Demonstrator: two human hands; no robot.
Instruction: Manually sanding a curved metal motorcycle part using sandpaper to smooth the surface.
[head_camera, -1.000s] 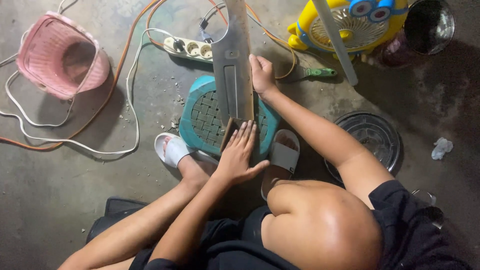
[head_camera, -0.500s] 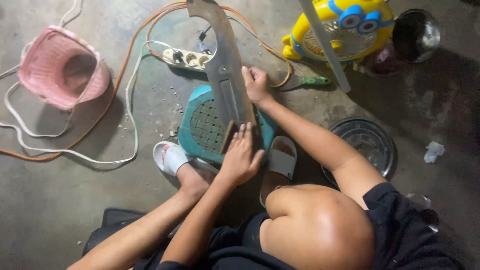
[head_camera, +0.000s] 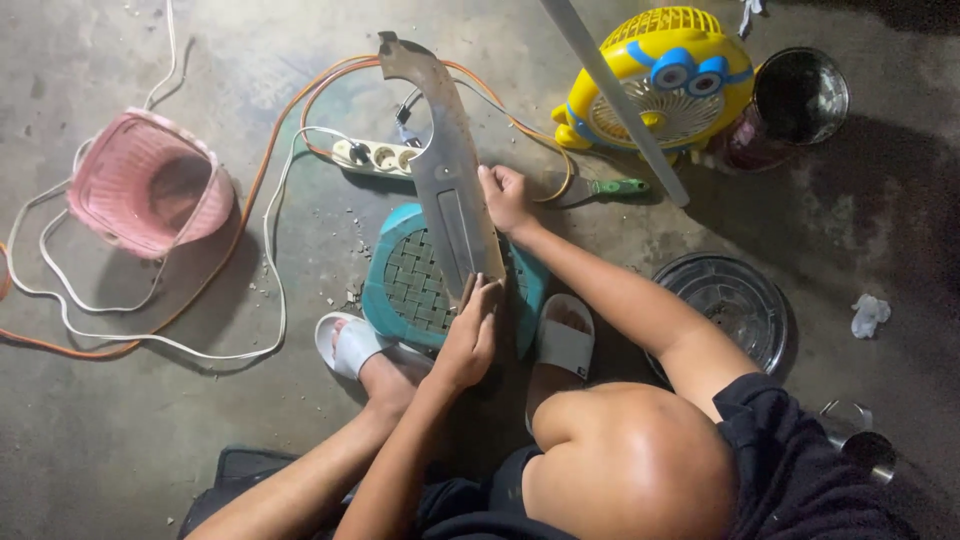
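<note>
The person sits low on the concrete floor (head_camera: 120, 440) and works on a long grey metal fan blade (head_camera: 448, 180). The blade lies across a small teal woven stool (head_camera: 400, 290) and reaches away from the person, its rusty far end near a white power strip (head_camera: 375, 155).

The left hand (head_camera: 470, 335) rests on the near end of the blade with the fingers laid flat and close together, pressing down; it does not wrap around the blade. The right hand (head_camera: 507, 198) is curled around the right edge of the blade at its middle and grips it.

Both feet wear white sandals (head_camera: 352, 345), one on each side of the stool. A green-handled scraper (head_camera: 600, 187) lies just beside the right hand. Behind it stands a yellow toy-shaped fan (head_camera: 665, 85), and a dark metal pot (head_camera: 800, 95) is next to it. A pink plastic basket (head_camera: 150, 185) lies well apart to the left, among orange and white cables (head_camera: 265, 260). A round wire fan guard (head_camera: 730, 305) lies on the floor by the right arm.
</note>
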